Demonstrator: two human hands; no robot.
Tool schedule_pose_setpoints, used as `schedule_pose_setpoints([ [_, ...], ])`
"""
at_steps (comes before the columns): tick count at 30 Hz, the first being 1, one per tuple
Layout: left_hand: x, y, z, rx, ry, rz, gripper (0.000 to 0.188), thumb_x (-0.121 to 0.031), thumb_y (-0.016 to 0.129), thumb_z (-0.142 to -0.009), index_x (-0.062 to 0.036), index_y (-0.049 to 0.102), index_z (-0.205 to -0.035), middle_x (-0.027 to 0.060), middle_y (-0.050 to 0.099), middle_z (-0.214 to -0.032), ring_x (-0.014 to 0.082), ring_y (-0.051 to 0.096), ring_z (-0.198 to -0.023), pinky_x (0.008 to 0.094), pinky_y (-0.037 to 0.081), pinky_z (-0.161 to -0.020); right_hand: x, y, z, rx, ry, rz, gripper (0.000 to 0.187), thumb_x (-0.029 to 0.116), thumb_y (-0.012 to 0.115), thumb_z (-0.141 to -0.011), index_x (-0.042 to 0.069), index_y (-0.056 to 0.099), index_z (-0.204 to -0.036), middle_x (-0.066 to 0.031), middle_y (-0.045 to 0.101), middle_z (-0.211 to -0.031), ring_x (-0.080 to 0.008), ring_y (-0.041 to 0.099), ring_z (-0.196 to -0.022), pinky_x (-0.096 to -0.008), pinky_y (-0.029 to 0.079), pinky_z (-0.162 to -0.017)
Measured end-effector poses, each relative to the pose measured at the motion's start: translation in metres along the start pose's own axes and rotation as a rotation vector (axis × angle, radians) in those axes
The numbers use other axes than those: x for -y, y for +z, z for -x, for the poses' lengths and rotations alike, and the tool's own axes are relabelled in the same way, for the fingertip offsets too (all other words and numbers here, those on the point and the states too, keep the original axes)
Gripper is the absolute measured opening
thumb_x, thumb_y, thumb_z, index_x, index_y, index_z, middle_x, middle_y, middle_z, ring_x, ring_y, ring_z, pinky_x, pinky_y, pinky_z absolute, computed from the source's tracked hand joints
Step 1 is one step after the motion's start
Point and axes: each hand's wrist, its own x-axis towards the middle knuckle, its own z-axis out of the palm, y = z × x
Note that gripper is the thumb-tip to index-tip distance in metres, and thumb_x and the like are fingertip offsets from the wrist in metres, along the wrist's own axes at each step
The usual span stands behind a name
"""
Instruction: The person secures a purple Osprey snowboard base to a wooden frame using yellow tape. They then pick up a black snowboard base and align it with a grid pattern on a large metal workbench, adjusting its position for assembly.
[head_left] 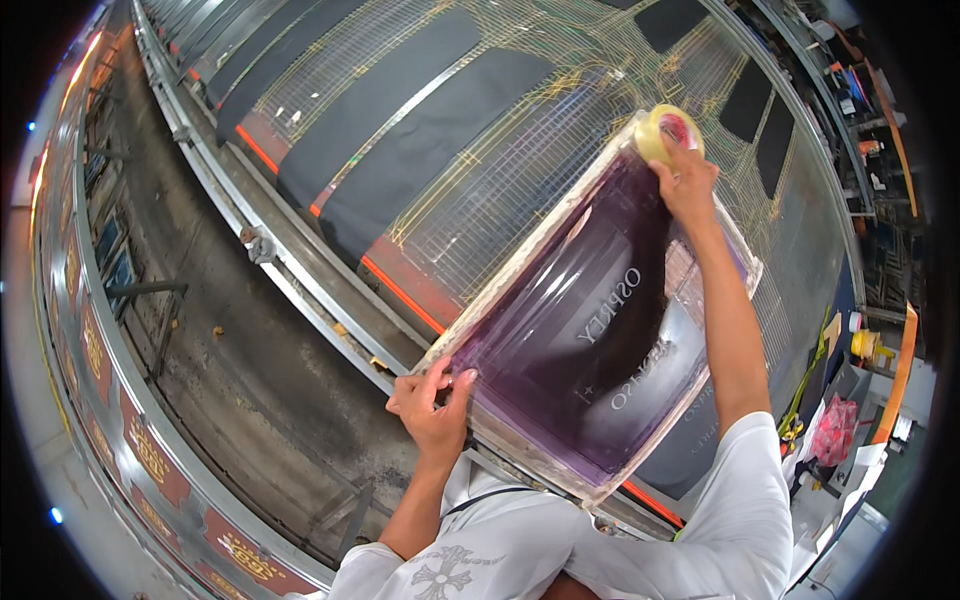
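Purple screen [545,345]: L hand [434,408] grip clamped on edge; R hand [688,188] clamped on yel. tape roll [650,137].

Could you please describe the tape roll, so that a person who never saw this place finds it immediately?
Find the large rectangular purple screen in a pale, worn frame. Go to its far corner, uppermost in the picture, where the fingers of the right hand touch the tape roll. Unlike the flat, straight-edged screen beside it, it is a thick, pale yellow ring with red inside.
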Motion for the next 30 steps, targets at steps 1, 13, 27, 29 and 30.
schedule_pose_setpoints([
  [1,-0.001,0.0,-0.002,0.004,-0.005,0.009,0.041,-0.03,0.088,-0.077,-0.0116,0.077,-0.112,-0.0035,0.064,-0.081,0.0141,0.056,-0.085,0.0336,0.032,-0.093,-0.003,-0.003,-0.01,-0.006,0.012,-0.002,0.048,0.028,0.077,-0.085,0.013,0.069,-0.13,-0.0107,0.073,-0.102,-0.0275,0.066,-0.101,-0.0442,0.039,-0.088],
  [13,0.002,-0.001,0.0,-0.004,0.014,0.086,0.046,-0.032,0.087,-0.08,-0.0098,0.076,-0.118,-0.0045,0.063,-0.081,0.0137,0.054,-0.086,0.0347,0.031,-0.094,0.104,-0.035,0.069,0.122,-0.07,-0.236,0.05,0.016,0.078,-0.084,0.013,0.066,-0.133,-0.0009,0.064,-0.092,-0.0195,0.06,-0.094,-0.0383,0.033,-0.087],
  [27,0.011,0.012,0.001,-0.004,0.084,0.046,0.036,-0.033,0.072,-0.092,-0.0125,0.073,-0.122,-0.0021,0.07,-0.085,0.0192,0.054,-0.096,0.0429,0.029,-0.095,0.273,-0.091,0.182,0.237,-0.225,-0.514,0.051,0.008,0.07,-0.083,0.014,0.062,-0.133,-0.0009,0.06,-0.092,-0.0213,0.057,-0.092,-0.0424,0.033,-0.081],
  [29,0.019,0.013,-0.002,-0.021,0.1,0.021,0.034,-0.029,0.067,-0.096,-0.0093,0.073,-0.123,0.0012,0.076,-0.087,0.021,0.055,-0.095,0.0425,0.033,-0.095,0.278,-0.088,0.185,0.215,-0.255,-0.522,0.049,0.007,0.067,-0.083,0.015,0.062,-0.132,-0.0017,0.06,-0.091,-0.0221,0.056,-0.093,-0.0417,0.033,-0.081],
  [30,0.021,0.013,-0.002,0.006,0.121,0.053,0.033,-0.023,0.058,-0.1,-0.0067,0.069,-0.127,0.0023,0.076,-0.087,0.0236,0.058,-0.097,0.0439,0.036,-0.096,0.276,-0.089,0.184,0.224,-0.266,-0.52,0.05,0.009,0.067,-0.083,0.015,0.062,-0.132,-0.002,0.06,-0.092,-0.0227,0.057,-0.094,-0.0417,0.033,-0.082],
])
